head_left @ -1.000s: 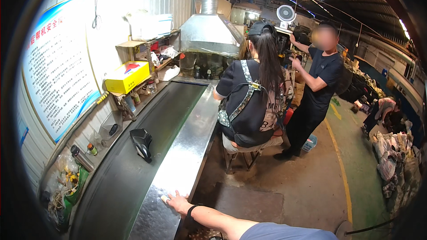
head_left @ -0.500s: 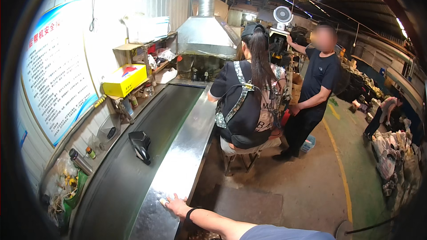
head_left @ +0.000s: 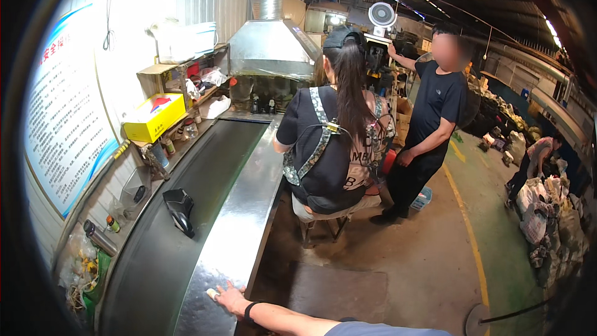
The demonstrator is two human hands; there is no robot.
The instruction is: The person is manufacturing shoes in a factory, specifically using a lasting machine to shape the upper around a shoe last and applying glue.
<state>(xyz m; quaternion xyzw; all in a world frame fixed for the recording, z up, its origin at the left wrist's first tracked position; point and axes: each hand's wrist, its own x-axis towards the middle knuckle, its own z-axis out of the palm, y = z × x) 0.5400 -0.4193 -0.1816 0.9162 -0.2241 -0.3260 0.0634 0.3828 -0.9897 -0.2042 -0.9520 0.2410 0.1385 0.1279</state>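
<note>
My left hand (head_left: 230,299) rests on a shiny metal tabletop (head_left: 233,227), its fingers spread and holding nothing. One fingertip has a pale wrap, and a dark band circles the wrist. Alongside the metal top runs a dark conveyor belt (head_left: 146,267). A black shoe (head_left: 178,213), seemingly an upper, lies on the belt, well beyond my hand and apart from it. My right hand is out of the picture.
Ahead, a person (head_left: 336,130) with camouflage straps sits on a stool (head_left: 336,208); another person (head_left: 435,112) stands to the right. A yellow box (head_left: 155,117) and flask (head_left: 99,238) line the left. A metal hood (head_left: 270,50) overhangs the belt's far end.
My view has turned slightly right, shifting the whole scene left in the picture. My left hand stays flat on the metal top, and the shoe shows no clear movement along the belt.
</note>
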